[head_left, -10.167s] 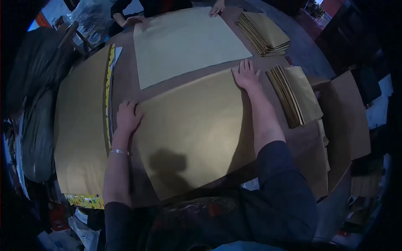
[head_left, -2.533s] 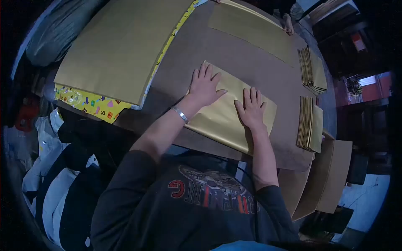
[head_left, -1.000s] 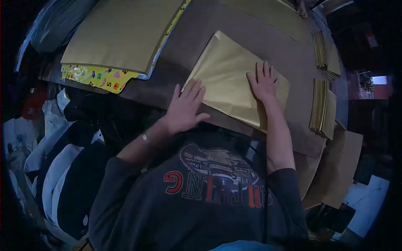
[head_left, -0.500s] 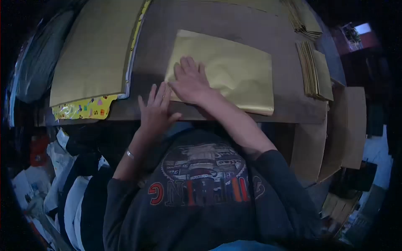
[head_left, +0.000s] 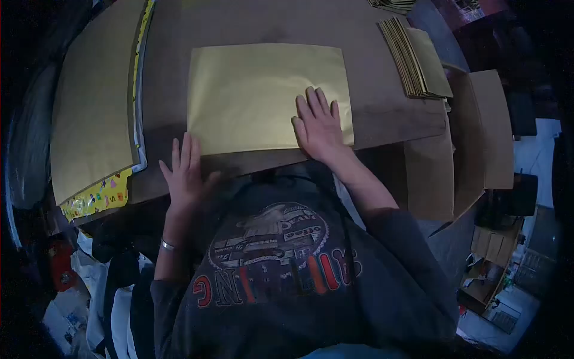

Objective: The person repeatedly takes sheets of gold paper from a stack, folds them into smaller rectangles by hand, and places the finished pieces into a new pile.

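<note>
A gold paper sheet lies flat on the brown tabletop, its near edge close to the table's front edge. My right hand rests palm down on the right part of the sheet, fingers spread and pointing away from me. At the sheet's near left corner is my left hand, fingers stretched out and thumb apart, its fingertips right at the corner. A metal bracelet circles my left wrist.
To the left, a stack of large gold sheets lies on yellow printed wrapping. Bundles of folded gold paper sit at the right of the brown tabletop. An opened cardboard box stands against the table's right front corner.
My right hand has moved across the gold sheet from its left part to its right part. The sheet lies squarer and flatter in view. My left hand stays by the near left corner.
</note>
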`<state>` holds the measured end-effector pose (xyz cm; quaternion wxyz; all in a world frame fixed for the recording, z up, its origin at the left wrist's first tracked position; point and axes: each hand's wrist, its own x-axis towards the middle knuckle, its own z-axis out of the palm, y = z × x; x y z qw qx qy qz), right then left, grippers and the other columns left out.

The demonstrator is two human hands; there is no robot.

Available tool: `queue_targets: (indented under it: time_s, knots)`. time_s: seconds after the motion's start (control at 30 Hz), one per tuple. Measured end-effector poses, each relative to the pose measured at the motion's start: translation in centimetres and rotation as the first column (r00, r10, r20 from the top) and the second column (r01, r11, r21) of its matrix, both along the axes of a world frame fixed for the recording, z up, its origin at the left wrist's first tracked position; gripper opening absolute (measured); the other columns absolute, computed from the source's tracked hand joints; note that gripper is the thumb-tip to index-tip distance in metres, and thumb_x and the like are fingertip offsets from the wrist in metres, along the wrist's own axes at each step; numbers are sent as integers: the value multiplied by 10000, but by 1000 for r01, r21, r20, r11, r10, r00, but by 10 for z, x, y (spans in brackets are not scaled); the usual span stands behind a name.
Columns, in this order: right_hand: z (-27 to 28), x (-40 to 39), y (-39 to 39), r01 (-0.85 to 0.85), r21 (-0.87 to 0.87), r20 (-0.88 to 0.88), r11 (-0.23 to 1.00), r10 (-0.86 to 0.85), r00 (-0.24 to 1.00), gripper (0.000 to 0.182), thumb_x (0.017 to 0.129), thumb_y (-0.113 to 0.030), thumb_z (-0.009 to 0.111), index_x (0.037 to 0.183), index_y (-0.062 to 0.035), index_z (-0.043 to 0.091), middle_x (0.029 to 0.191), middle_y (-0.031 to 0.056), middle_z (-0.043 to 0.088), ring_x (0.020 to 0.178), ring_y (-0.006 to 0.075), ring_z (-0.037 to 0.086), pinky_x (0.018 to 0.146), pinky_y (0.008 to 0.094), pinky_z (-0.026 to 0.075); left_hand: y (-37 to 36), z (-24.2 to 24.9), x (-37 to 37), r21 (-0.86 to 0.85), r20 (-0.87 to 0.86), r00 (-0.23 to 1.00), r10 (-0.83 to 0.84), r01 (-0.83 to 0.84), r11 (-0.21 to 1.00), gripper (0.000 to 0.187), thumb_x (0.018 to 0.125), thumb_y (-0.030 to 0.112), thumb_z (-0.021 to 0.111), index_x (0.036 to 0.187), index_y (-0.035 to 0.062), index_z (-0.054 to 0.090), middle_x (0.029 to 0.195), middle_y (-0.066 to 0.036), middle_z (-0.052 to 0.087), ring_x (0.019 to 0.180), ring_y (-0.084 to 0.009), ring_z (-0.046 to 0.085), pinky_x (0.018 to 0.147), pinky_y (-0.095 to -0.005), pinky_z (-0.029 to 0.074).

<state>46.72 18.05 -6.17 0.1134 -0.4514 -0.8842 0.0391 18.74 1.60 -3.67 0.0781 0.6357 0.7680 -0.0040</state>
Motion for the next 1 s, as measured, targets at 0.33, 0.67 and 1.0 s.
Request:
queue_targets:
  time_s: [0.33,0.67,1.0]
  knots:
    - [12,76,10,265,-76,134,961,-253,958,555,993,-374,417,1435,-41,372,1535,255,198,1432,458,129,1088,697,124,21,22,-30,193,2,944,-331,324,926,371,811,131,651,1172,72,588,1289,-108,554,1233,-303,518,1022,-571,389]
    - [34,-11,-47,-302,-123,-39,945,300,953,606,895,-364,611,1344,-3,424,1454,231,334,1387,417,276,1076,596,294,23,17,-47,303,-24,909,-416,403,863,319,820,195,638,1119,92,597,1203,-80,589,1172,-289,549,962,-529,453]
    - [40,-13,-35,-377,-51,-61,925,374,926,424,836,-215,655,1185,-9,528,1304,192,473,1291,387,407,977,572,419,48,18,-47,378,48,893,-448,399,836,184,806,101,628,984,54,627,1038,-114,627,1009,-304,604,950,-476,459]
